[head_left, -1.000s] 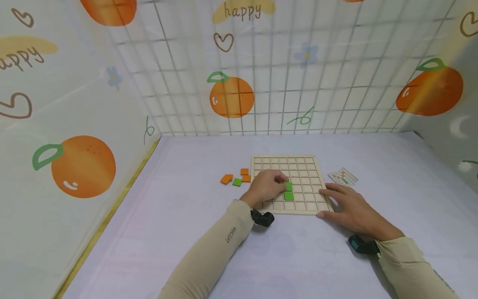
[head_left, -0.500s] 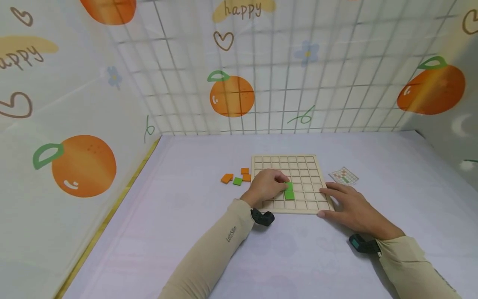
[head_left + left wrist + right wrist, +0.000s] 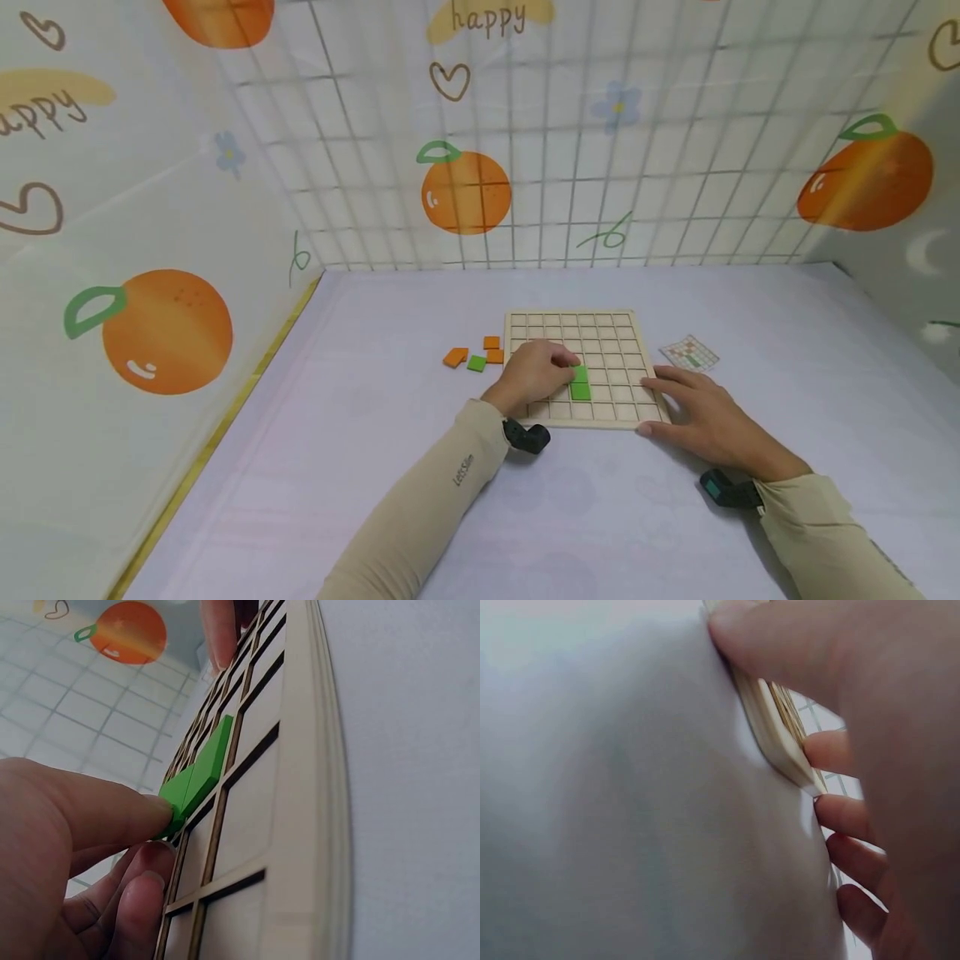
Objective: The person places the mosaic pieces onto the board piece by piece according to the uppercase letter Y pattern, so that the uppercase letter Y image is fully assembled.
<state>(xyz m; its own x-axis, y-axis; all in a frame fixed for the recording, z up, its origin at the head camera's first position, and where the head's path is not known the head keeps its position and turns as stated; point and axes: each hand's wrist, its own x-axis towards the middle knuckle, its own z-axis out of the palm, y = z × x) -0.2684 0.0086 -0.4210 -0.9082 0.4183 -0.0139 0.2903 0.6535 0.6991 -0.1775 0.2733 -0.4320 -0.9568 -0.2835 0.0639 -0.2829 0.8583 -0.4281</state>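
Note:
A pale wooden grid board [image 3: 615,342] lies on the table, with two green square tiles side by side on it. My left hand [image 3: 531,373] reaches over the board's left half. Its thumb and fingers pinch the farther green tile [image 3: 581,372], partly covering it. The other green tile [image 3: 581,392] sits nearer me, uncovered. In the left wrist view, the thumb lies against the pinched tile [image 3: 175,793], which adjoins the second one. At the board's right edge, my right hand [image 3: 705,421] rests with loosely spread fingers, its thumb at the near right corner.
Left of the board lie several loose tiles: orange ones [image 3: 455,357] and one green tile [image 3: 477,363]. To its right is a small card [image 3: 690,353] printed with a coloured grid. A patterned curtain [image 3: 540,167] stands behind the table.

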